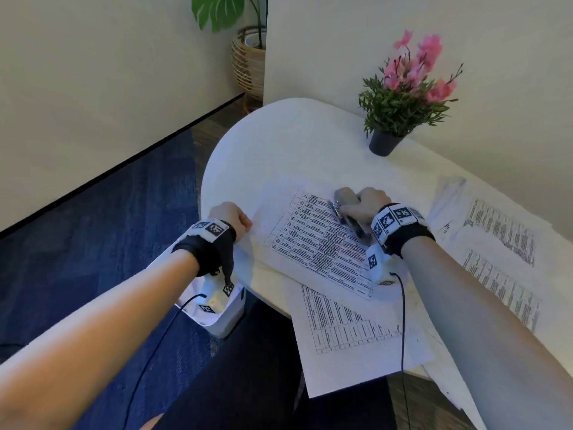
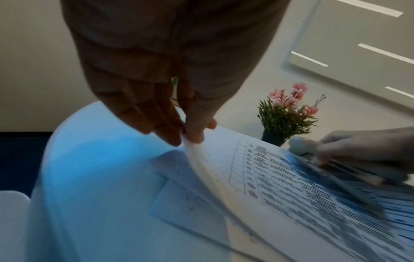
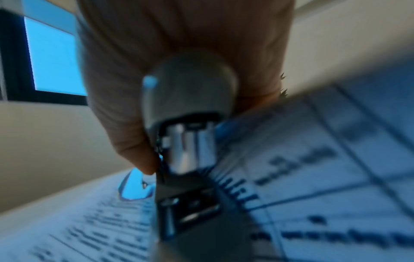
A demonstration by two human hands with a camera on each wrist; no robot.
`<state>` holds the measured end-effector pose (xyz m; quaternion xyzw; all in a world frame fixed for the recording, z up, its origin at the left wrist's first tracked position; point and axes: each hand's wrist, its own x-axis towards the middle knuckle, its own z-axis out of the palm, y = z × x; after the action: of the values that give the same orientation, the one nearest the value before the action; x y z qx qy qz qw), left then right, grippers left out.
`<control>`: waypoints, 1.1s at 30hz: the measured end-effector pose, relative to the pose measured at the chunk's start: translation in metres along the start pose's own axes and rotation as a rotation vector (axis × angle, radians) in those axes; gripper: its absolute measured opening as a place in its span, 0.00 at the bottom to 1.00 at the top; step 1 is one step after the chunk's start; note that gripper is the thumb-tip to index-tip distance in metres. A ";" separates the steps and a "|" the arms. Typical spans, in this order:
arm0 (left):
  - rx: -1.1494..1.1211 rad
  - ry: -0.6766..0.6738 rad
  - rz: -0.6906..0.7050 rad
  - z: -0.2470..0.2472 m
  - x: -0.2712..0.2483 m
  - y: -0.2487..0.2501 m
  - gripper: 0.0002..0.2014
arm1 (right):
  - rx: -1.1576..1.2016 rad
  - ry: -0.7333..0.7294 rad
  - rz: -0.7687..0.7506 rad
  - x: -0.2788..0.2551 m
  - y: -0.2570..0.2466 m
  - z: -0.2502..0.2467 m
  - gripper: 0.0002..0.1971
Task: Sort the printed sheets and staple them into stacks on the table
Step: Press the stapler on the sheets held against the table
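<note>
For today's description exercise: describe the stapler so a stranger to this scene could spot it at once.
Start at the white round-ended table with the pink-flowered pot plant. In front of the plant lies a printed table sheet, its corner pinched by the left hand. The stapler is the grey, round-nosed tool gripped by the right hand on that sheet, the only non-paper item there.

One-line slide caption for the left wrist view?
Left hand pinches the corner of the printed sheets while the right hand holds the stapler.
</note>
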<state>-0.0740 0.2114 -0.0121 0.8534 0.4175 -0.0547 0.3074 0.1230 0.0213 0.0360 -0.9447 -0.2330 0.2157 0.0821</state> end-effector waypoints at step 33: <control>0.587 -0.393 0.576 0.066 -0.070 0.047 0.52 | 0.029 -0.050 0.171 -0.083 0.017 -0.007 0.18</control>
<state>-0.0730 0.1044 -0.0182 0.9592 0.0636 -0.2439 0.1284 0.0669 -0.0339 0.0688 -0.9541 -0.1504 0.2489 0.0711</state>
